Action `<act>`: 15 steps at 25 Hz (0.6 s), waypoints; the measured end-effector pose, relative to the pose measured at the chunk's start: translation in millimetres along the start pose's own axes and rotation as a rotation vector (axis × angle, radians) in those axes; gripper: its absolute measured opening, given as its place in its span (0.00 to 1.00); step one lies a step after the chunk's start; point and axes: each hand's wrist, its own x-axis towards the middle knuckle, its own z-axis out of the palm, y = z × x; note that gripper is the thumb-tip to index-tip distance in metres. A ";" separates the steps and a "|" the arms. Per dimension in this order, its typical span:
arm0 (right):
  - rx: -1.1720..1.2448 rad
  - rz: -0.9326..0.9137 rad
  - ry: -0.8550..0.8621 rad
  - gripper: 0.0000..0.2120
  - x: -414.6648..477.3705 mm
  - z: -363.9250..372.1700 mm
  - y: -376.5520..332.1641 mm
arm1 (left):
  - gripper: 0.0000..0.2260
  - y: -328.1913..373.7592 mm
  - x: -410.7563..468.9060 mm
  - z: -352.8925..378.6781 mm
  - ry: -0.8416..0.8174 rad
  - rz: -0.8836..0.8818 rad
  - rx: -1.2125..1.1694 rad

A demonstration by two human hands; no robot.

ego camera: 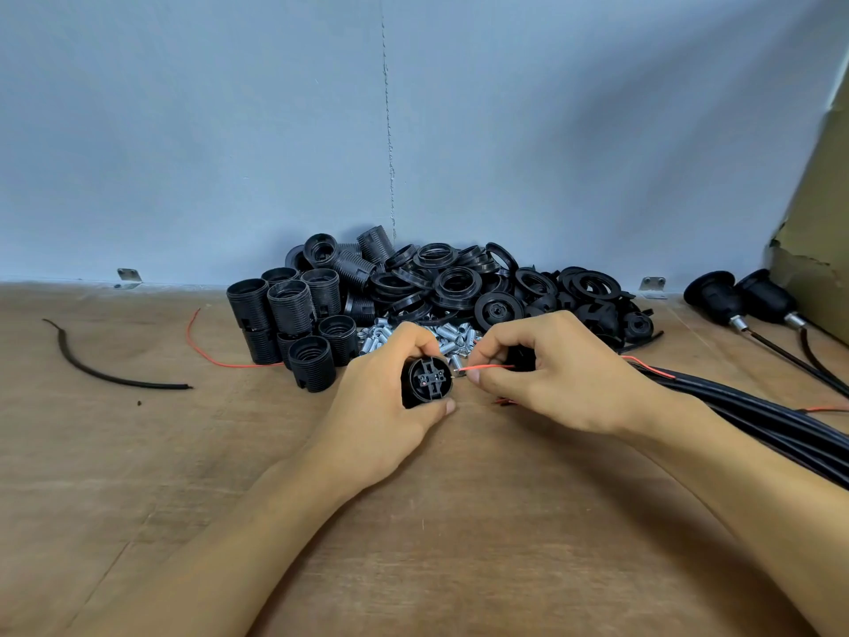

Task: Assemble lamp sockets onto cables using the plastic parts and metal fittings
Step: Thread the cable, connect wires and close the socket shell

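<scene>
A fiddly insertion, easily missed
Left hand (386,402) grips the socket (427,383) before the parts pile (455,287); the red wire (487,368), tip just beside it, is pinched by the right hand (556,374). The thin wire may buckle or miss.

two finished sockets (714,294) — two brackets (127,277) — one offcut (105,379)
</scene>
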 end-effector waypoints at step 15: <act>-0.020 0.003 -0.001 0.04 0.9 3.6 -5.1 | 0.23 -1.7 -0.3 -0.1 0.037 0.036 -0.004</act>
